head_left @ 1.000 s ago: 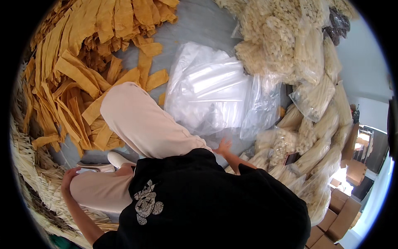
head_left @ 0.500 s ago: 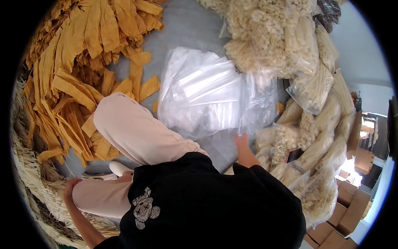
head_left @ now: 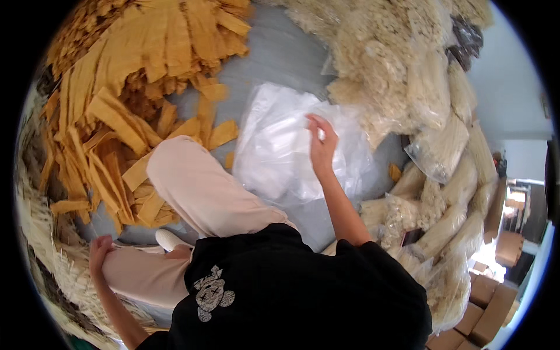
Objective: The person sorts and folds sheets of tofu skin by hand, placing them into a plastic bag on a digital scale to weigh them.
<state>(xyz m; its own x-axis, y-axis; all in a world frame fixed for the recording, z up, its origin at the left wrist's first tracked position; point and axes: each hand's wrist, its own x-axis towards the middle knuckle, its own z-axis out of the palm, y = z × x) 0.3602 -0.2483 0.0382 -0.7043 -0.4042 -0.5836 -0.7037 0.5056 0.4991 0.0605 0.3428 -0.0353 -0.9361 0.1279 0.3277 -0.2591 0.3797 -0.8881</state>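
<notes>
A pile of clear plastic bags [head_left: 274,146] lies on the grey floor in front of me. Above it is my right hand [head_left: 322,143], its fingers bent in toward the thumb. Whether a bag's edge is caught between those fingertips is too blurred to make out. At far left, beside my bent knee in light pink trousers [head_left: 137,274], rests my left hand [head_left: 100,254], loosely bent and with nothing visible in it. Long yellow-orange strips [head_left: 151,52] are heaped ahead and to the left, some lying loose near my other knee.
Bulging clear bags of pale cream dried sticks and curled pieces [head_left: 385,70] are stacked at the right. A dark bag [head_left: 466,41] sits behind them. Pale straw-like strands [head_left: 64,280] line the left edge. Brown cardboard boxes [head_left: 487,309] stand at the lower right.
My right hand has moved forward from the near edge of the bags to above them. The right part of the plastic has shifted inward. My left hand has lifted slightly at the knee.
</notes>
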